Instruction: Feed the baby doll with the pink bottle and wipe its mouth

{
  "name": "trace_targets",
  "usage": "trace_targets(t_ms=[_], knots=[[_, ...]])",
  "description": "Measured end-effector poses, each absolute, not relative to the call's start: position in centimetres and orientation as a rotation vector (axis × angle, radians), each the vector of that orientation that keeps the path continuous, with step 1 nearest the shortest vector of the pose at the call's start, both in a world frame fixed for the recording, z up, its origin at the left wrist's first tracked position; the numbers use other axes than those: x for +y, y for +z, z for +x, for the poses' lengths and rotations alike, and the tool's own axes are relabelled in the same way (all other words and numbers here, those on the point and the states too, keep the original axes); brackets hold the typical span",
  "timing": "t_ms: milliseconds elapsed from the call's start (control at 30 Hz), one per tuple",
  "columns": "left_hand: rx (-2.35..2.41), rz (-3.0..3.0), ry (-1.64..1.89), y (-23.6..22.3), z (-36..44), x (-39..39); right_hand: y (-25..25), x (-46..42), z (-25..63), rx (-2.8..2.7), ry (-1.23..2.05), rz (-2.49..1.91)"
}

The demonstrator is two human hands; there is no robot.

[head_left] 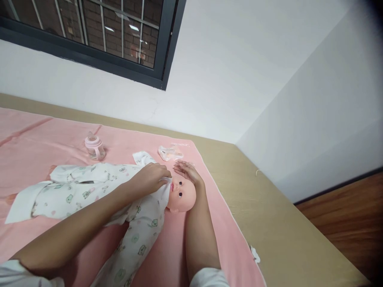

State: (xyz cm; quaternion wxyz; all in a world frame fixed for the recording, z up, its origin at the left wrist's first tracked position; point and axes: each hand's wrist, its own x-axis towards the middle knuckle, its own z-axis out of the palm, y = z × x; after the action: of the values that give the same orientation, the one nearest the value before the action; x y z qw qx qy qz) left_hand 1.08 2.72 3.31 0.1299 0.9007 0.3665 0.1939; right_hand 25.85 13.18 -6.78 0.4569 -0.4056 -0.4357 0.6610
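A baby doll [182, 195] in a white printed sleepsuit [89, 187] lies on a pink blanket [44, 139], head to the right. My left hand [151, 178] pinches a white wipe or cloth at the doll's chin and mouth. My right hand [188, 172] rests on top of the doll's head, fingers stretched flat over the forehead.
A pink baby bottle [94, 146] stands on the blanket behind the doll. A white folded cloth [143, 158] and a wipes packet [170, 152] lie near the head. The tan mattress edge [269, 215] runs right, against white walls, with wooden floor [350, 223] beyond.
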Motion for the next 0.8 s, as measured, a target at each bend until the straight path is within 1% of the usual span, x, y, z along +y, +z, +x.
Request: trace_targets(t_ms=[233,800], knots=[[1.039,2.641,0.611,2.66,1.22,3.06,-6.88,13.15,25.80,-1.063,1.617,-0.994],[1.090,2.489,0.730,3.27,1.37,2.81,-7.30,13.51,25.89,-1.040,1.630,-0.997]])
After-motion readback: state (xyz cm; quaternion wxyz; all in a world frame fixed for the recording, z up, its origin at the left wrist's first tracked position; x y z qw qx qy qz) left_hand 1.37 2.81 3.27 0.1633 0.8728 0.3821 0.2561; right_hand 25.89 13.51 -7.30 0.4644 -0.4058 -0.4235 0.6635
